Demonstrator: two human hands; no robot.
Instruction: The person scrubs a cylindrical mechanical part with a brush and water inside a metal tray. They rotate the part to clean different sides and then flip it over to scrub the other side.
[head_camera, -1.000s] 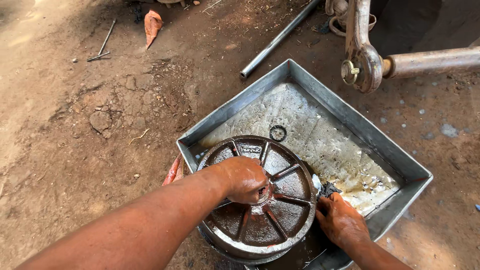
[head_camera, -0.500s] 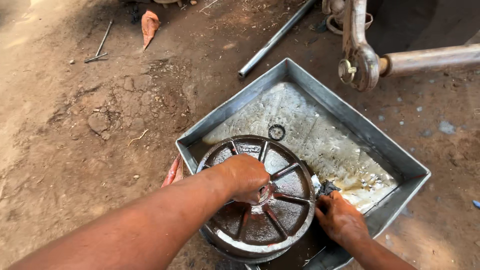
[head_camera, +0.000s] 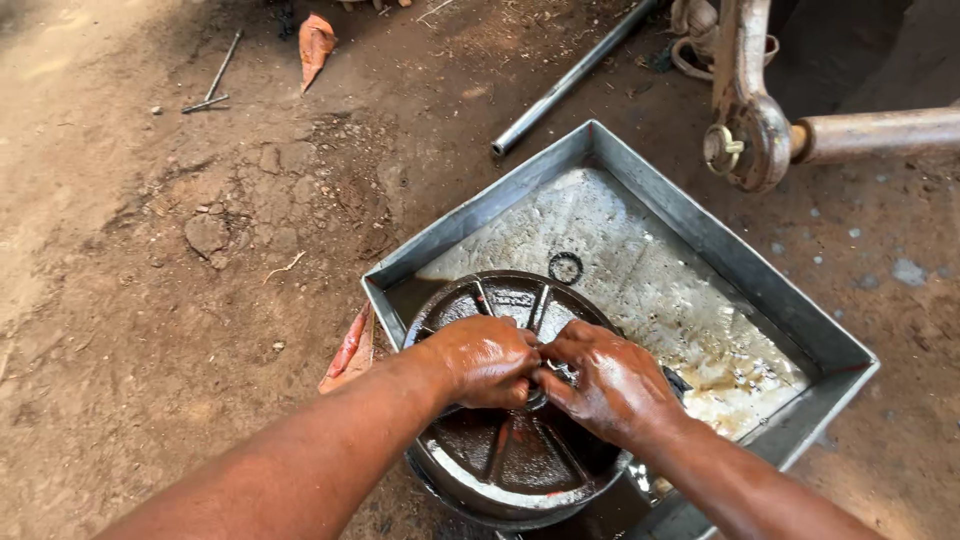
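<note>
Head view: dark, wet, ribbed metal disc (head_camera: 505, 440), seemingly oily.

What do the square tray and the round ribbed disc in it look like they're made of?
Tray: likely thin sheet metal, dull grey, with straight folded walls and a stained, wet floor. Disc: probably cast iron or steel, dark and oily, with thick raised ribs and a heavy rim. Both hands, left hand and right hand, rest on its hub.
</note>
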